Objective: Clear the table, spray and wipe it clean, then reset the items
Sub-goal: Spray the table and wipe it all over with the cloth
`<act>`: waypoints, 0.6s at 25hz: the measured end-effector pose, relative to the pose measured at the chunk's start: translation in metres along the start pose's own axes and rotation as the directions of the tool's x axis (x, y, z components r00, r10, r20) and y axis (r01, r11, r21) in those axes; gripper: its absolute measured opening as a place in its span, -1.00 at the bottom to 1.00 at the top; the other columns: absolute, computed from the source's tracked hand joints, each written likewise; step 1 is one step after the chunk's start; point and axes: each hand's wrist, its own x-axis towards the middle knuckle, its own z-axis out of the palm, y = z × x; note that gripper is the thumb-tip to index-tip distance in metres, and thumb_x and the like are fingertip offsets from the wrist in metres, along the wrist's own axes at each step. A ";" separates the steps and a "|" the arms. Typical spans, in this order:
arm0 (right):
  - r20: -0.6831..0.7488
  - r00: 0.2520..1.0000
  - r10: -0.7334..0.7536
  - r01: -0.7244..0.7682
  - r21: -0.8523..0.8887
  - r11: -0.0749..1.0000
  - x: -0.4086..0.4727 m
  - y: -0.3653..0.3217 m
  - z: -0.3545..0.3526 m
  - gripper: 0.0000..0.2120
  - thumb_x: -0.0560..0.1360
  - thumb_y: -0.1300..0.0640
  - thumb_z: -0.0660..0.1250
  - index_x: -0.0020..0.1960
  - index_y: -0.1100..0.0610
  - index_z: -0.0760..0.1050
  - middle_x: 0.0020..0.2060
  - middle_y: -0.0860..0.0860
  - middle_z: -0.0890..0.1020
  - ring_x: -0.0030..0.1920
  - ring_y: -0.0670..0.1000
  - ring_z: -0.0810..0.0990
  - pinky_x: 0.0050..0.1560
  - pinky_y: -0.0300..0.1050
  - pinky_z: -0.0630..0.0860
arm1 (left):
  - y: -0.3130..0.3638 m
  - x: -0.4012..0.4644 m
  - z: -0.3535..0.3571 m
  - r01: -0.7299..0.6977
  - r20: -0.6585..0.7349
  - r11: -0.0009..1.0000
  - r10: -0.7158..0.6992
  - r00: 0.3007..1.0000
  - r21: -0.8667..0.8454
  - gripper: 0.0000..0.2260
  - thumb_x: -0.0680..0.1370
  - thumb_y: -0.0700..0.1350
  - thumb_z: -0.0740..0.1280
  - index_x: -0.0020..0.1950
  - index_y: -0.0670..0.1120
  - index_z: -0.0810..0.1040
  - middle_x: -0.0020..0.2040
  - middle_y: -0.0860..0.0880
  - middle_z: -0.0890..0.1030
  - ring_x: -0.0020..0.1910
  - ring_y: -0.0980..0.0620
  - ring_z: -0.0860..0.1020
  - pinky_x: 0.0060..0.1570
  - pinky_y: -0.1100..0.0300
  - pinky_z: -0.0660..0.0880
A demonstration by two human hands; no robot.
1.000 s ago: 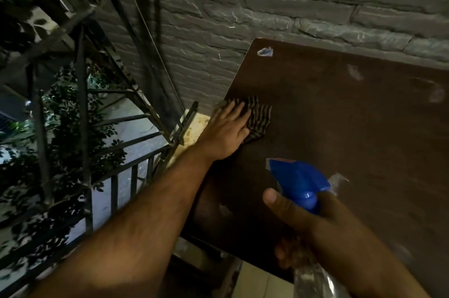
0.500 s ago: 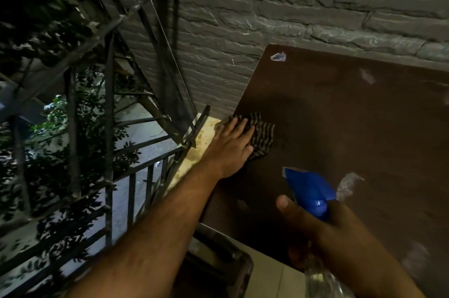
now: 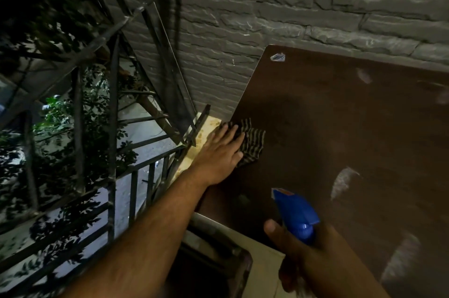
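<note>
Grey brick backs the dark table [image 3: 352, 127], bare so I can wipe it; my left hand [image 3: 220, 154] lies flat, fingers [image 3: 233, 133] spread, pressing the cloth [image 3: 252, 143] at its left edge, while my right hand [image 3: 313, 256] grips the sprayer [image 3: 295, 212], aimed forward and ready

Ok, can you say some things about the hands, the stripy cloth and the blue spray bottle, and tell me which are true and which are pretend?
1. The left hand lies flat on the dark striped cloth. True.
2. The cloth is in the middle of the dark brown wooden table. False: it sits at the table's left edge.
3. The right hand holds the spray bottle with the blue nozzle head. True.
4. The table stands against a red wooden fence. False: it stands against a grey stone-brick wall.
5. Pale smears show on the tabletop. True.
</note>
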 end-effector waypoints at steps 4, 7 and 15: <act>0.032 0.998 0.053 -0.050 -0.091 0.995 -0.002 0.012 0.006 -0.50 0.13 -0.43 0.28 -0.04 -0.20 0.50 -0.46 -0.01 0.68 -0.44 -0.10 0.62 -0.31 -0.27 0.55 | -0.002 -0.033 0.011 -0.069 -0.023 0.998 0.070 0.997 0.006 -0.52 0.67 0.07 -0.02 0.57 0.06 -0.05 0.57 0.09 -0.18 0.52 0.12 -0.30 0.50 0.08 -0.29; 0.038 0.998 0.043 -0.035 -0.183 0.982 0.001 0.029 0.020 -0.47 0.15 -0.47 0.32 -0.04 -0.16 0.57 -0.26 -0.01 0.70 -0.21 -0.05 0.67 0.03 -0.03 0.59 | -0.013 -0.055 0.014 -0.115 -0.027 0.977 0.112 0.993 -0.177 -0.55 0.68 0.04 0.02 0.56 0.07 0.02 0.55 0.16 -0.11 0.50 0.22 -0.30 0.47 0.18 -0.32; 0.182 0.982 0.047 0.024 -0.372 0.928 0.000 0.025 0.043 -0.76 0.41 -0.32 0.28 -0.12 -0.20 0.39 -0.24 -0.17 0.50 -0.14 -0.20 0.52 0.01 -0.19 0.48 | -0.025 -0.042 0.011 -0.070 0.061 0.913 0.103 0.993 -0.402 -0.56 0.66 0.01 0.07 0.54 -0.01 0.15 0.58 0.05 0.01 0.54 0.12 -0.22 0.51 0.06 -0.25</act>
